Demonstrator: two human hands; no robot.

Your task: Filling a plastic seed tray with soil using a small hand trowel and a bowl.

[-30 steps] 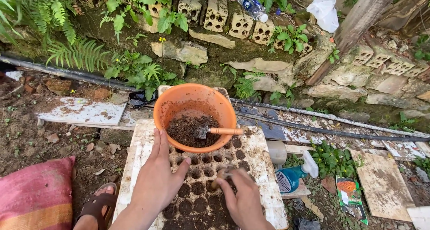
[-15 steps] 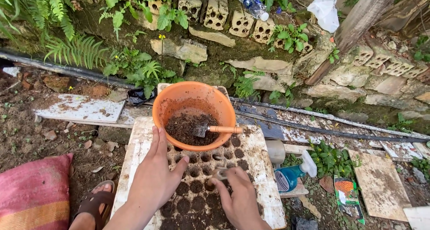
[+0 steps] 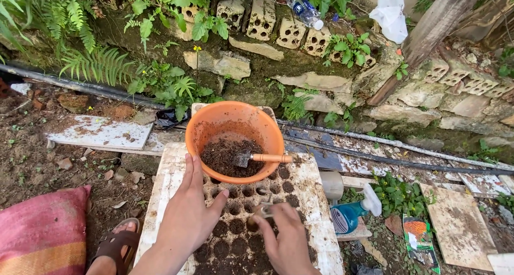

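pressing soil into seed tray cells

left hand [image 3: 188,216] lies flat, fingers spread, on the white seed tray [image 3: 313,200]; right hand [image 3: 286,237] pinches a small tool over a cell, below the orange bowl [image 3: 206,130]; neighbouring empty cells want filling.

- Soft, even daylight, prob. overcast; no hard shadows anywhere.
- Faint shade under orange bowl [image 3: 234,141] rim and beneath both hands.
- White plastic bag [image 3: 390,15] top right near blown out; no other glare.
- Sharp centre, slight softness at corners.
- Wide-angle bend: pipe [image 3: 80,85] curves near left edge.
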